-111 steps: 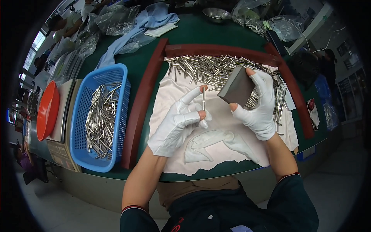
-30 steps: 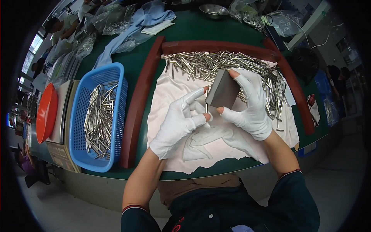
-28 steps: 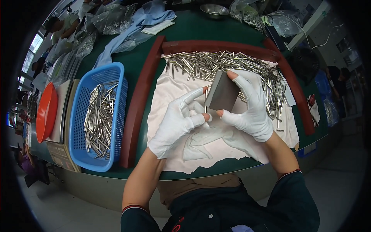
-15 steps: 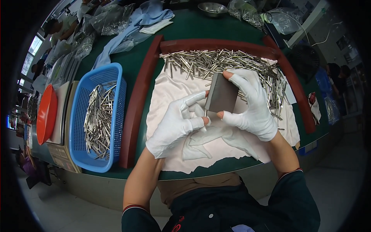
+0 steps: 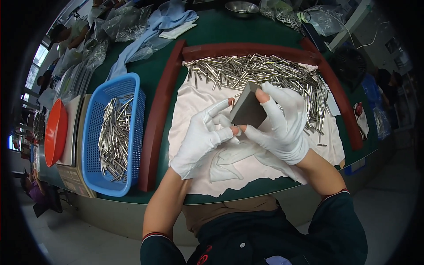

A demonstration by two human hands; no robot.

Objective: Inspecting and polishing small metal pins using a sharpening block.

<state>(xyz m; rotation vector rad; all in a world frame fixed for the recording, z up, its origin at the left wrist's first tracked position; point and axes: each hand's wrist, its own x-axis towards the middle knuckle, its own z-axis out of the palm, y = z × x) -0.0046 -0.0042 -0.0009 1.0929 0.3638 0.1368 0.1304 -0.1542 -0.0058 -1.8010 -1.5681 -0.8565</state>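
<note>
In front of me, my right hand (image 5: 285,121), in a white glove with bare fingertips, grips a flat dark grey block (image 5: 252,110) between thumb and fingers. The block is tilted, with one narrow edge toward my left hand (image 5: 201,134). That hand, gloved the same way, is curled with its index finger and thumb at the block's left edge. A thin metal pin (image 5: 232,104) shows at its index fingertip; the rest is mostly hidden. Below both hands lies a crumpled white cloth (image 5: 225,168) on a pale pink cloth (image 5: 187,108).
Many loose metal pins (image 5: 247,70) lie heaped along a dark red wooden frame (image 5: 154,119). More pins fill a blue basket (image 5: 86,141) at left, beside a red bowl (image 5: 56,132). A metal bowl (image 5: 242,9) and plastic bags (image 5: 324,24) stand at the back.
My right hand has tilted the block, so its face looks narrower and its lower corner sits nearer my left thumb. My left index fingertip has shifted slightly left and up.
</note>
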